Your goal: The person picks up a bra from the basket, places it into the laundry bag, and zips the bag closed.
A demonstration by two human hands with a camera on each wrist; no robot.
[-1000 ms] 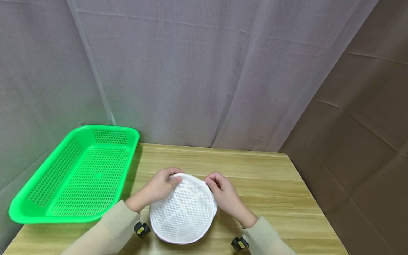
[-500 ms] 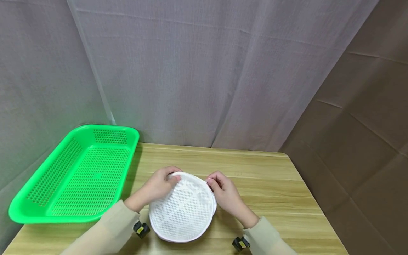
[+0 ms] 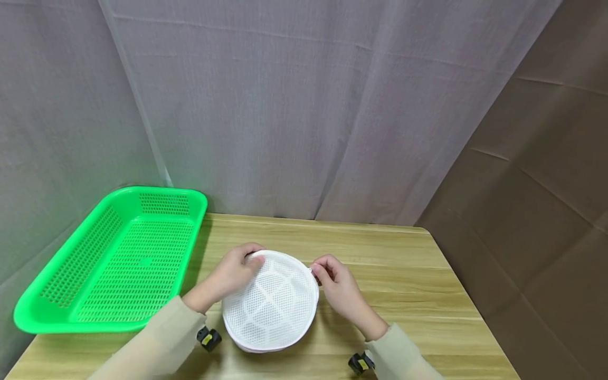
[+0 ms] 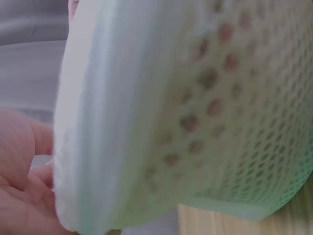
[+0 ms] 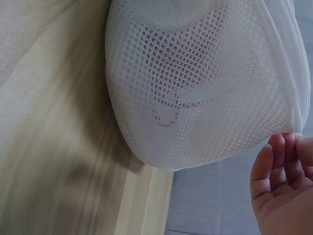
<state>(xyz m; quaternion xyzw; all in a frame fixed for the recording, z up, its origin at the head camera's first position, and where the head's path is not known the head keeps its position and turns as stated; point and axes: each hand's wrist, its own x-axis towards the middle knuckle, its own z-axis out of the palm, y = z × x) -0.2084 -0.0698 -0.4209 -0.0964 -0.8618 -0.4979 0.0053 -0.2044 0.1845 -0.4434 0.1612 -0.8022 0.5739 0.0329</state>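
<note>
bag: white round mesh-fabric bag [image 3: 271, 303], at the table's middle, toward the near edge, which is out of frame; round face tilted up. can't tell if its underside touches the light wood-grain table [image 3: 380, 253].
left hand: your left hand [image 3: 235, 272] is clamped on the bag's far-left edge, thumb over the face, fingers behind.
right hand: your right hand [image 3: 339, 285], thumb and fingertips together, pinches a small bit at the far-right edge; zip pull or cloth, too small to tell.
weight: probably light, though a pale round shape shows through the mesh, so maybe something inside; can't tell what.
stiffness: side mesh looks soft, likely to sag and fold; the smooth white rim band [image 4: 112, 107] should hold its curve better.
slip: open weave should grip well; the smooth band perhaps less.
fragility: should shrug off squeezing; a hard yank could snag mesh.
grip: take the band, not loose mesh; brace left, pull gently right.
clearance: bright green rectangular plastic basket [image 3: 85, 327] sits along the table's left edge, apart from the bag.
</note>
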